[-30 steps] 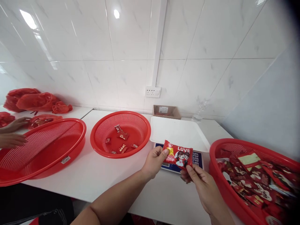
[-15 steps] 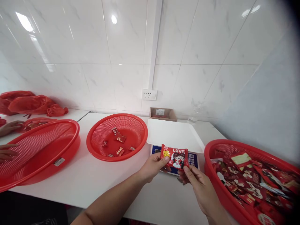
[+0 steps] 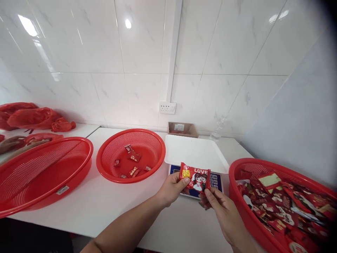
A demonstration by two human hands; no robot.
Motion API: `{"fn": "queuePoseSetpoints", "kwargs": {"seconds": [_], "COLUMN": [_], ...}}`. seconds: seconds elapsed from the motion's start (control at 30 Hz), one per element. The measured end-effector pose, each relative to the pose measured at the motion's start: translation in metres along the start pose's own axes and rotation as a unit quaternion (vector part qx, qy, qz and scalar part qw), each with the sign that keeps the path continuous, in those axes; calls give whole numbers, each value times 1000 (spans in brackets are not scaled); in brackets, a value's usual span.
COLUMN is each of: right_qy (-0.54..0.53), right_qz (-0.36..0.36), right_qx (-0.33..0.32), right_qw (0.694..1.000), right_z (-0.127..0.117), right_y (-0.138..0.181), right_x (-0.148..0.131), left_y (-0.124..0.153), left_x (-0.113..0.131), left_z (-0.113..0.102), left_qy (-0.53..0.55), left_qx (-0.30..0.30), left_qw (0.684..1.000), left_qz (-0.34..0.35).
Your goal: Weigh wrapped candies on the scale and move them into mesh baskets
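Note:
Between my two hands is a red candy packet (image 3: 195,177) printed with "LOVE" and a cartoon couple. My left hand (image 3: 172,186) pinches its left end, thumb on the front. At the lower right corner, my right hand (image 3: 217,200) grips it with thumb and fingers. The packet is held up in front of a digital scale (image 3: 216,181) with a blue keypad and a white pan (image 3: 193,151); packet and hands hide part of the keypad. To the right, a red basket (image 3: 238,168) is full of wrapped sweets (image 3: 283,207).
Left of the scale, a red basket (image 3: 101,161) holds several small sweets (image 3: 134,156). Farther left stands another red basket (image 3: 79,175), with a co-worker's hands (image 3: 12,144) behind it at a red bag. A cardboard box (image 3: 183,130) and a clear plastic bottle (image 3: 217,130) stand by the wall.
My hands keep hold of the packet, which has barely shifted. The co-worker's nearer hand has moved up to the red bag, and the far-left basket has shifted slightly right.

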State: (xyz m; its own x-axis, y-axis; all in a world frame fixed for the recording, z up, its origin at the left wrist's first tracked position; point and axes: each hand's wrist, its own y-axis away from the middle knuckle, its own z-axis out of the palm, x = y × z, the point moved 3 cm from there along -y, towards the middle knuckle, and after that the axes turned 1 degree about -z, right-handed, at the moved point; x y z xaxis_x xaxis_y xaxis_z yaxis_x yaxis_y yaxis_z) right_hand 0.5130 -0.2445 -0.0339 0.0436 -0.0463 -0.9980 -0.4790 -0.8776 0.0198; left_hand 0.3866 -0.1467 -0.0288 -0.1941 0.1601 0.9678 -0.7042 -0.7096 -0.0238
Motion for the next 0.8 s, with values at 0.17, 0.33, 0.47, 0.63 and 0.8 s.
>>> {"fn": "queuePoseSetpoints", "kwargs": {"seconds": [0.17, 0.33, 0.47, 0.63, 0.8], "right_qy": [-12, -33, -50, -72, -135], "right_qz": [-19, -41, -27, -50, -53], "right_qx": [-3, 10, 27, 44, 18], "right_qw": [1000, 999, 998, 995, 989], "right_z": [2, 3, 0, -1, 10], "right_y": [1, 2, -3, -22, -38], "right_x": [0, -4, -5, -19, -43], "left_y": [1, 2, 3, 7, 13], "left_x": [2, -3, -18, -36, -44], "left_z": [1, -1, -4, -3, 0], "left_qy": [7, -13, 14, 17, -3], "left_qx": [13, 37, 22, 3, -22], "left_qw": [1000, 999, 999, 997, 996], "left_qz": [12, -1, -21, -76, -89]}}
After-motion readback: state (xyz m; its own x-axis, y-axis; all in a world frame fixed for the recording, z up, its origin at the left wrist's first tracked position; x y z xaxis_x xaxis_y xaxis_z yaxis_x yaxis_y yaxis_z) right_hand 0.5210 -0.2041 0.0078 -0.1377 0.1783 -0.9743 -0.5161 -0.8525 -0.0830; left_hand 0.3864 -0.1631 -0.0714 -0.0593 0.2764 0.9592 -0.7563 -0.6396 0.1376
